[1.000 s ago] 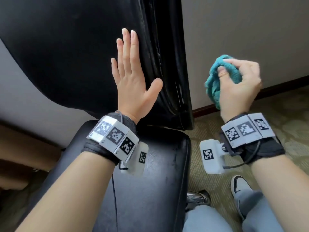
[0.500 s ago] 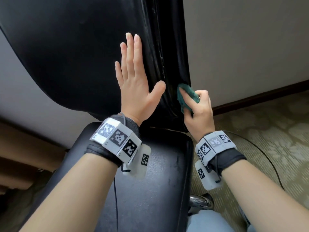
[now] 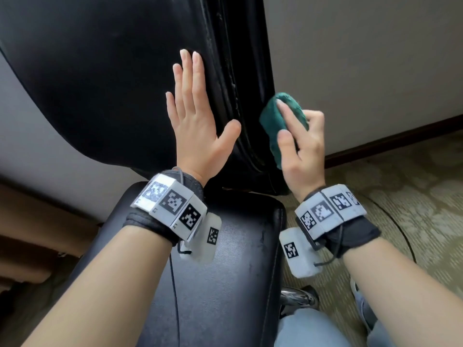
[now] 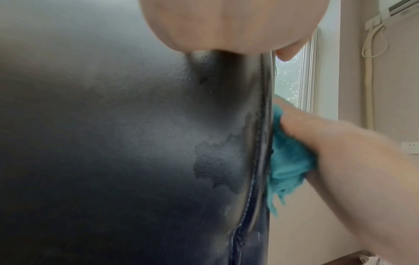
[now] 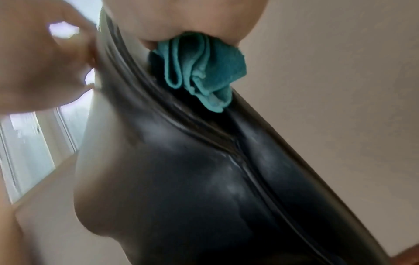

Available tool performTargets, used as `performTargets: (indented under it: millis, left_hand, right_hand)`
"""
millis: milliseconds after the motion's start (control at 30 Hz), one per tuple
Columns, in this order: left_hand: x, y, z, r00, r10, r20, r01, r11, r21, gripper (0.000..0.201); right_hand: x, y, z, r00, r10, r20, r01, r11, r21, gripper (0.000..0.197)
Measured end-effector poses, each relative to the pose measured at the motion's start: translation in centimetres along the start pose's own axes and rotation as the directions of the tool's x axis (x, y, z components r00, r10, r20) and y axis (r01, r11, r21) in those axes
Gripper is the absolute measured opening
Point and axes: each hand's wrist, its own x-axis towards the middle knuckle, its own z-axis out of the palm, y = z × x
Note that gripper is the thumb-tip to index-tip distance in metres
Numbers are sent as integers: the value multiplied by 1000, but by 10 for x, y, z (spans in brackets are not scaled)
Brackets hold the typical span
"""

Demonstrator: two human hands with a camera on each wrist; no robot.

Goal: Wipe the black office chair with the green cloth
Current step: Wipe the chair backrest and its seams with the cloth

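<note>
Teal green cloth [image 3: 280, 121] bunched in right hand [image 3: 300, 149] fingers against black office chair [image 3: 105, 71] edge, left hand [image 3: 198, 121] flat, fingers straight

Both bare forearms end in black fabric wrist wraps [image 3: 147, 221] carrying white blocks printed with black square markers [image 3: 172, 204]; a thin black cable [image 3: 175, 284] trails toward 6 o'clock; light blue jeans [image 3: 308, 329] and a white-and-black shoe [image 3: 357, 289] at 5 o'clock.

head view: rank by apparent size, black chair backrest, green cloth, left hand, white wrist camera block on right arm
1. Black padded chair backrest, by far the largest.
2. Left hand, flat on the backrest.
3. Bunched green cloth and white wrist camera block: look alike; cloth partly hidden by the right hand, block nearer the camera, so unranked.
</note>
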Motion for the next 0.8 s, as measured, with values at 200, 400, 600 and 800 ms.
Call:
performTargets:
  millis: [200,400,600,800]
  left_hand:
    - [1,-2,-1,1000,2,15,-2,1000,1,91]
    - [-2,4,-6,1000,-13,23,13,1000,-25,91]
    - [-30,14,-9,995,98,-14,-98,995,-10,57]
    - [-53,42,-16,865,-190,464,339,904,-261,22]
  right_hand:
    - [-14,23,18,990,-58,132,78,985,-154,44]
    - [-27,23,-5,949,149,279,-128,988,-92,52]
    - [-15,-32,-56,877,343,336,-383,922,58,58]
    - [-9,-74,-84,765,316,561,-405,914,38,74]
